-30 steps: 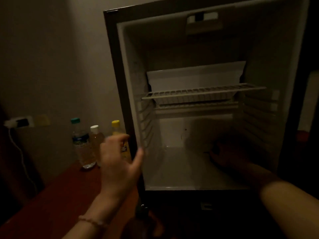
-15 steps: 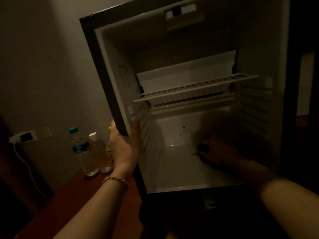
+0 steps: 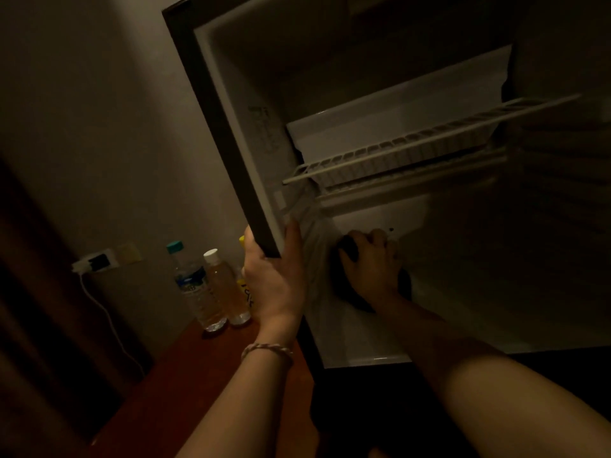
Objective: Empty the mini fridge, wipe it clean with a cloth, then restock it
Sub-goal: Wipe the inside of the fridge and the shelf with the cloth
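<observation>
Within the last second our left hand (image 3: 276, 279) has closed its fingers (image 3: 292, 236) on the front edge of the emptied white-lined mini fridge (image 3: 231, 133), bracing it. Our right hand (image 3: 372, 262) has moved to the back left corner, apparently pressing a dark cloth (image 3: 348, 247), so wiping continues; three clear plastic bottles (image 3: 211, 285) wait on the reddish tabletop (image 3: 185, 375).

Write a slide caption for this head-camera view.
Left hand grips the mini fridge frame; right hand presses a dark cloth inside.

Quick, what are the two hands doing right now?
Left hand: grips the front edge of the fridge.
Right hand: presses a dark cloth against the fridge's inside, fingers curled on it.
</observation>
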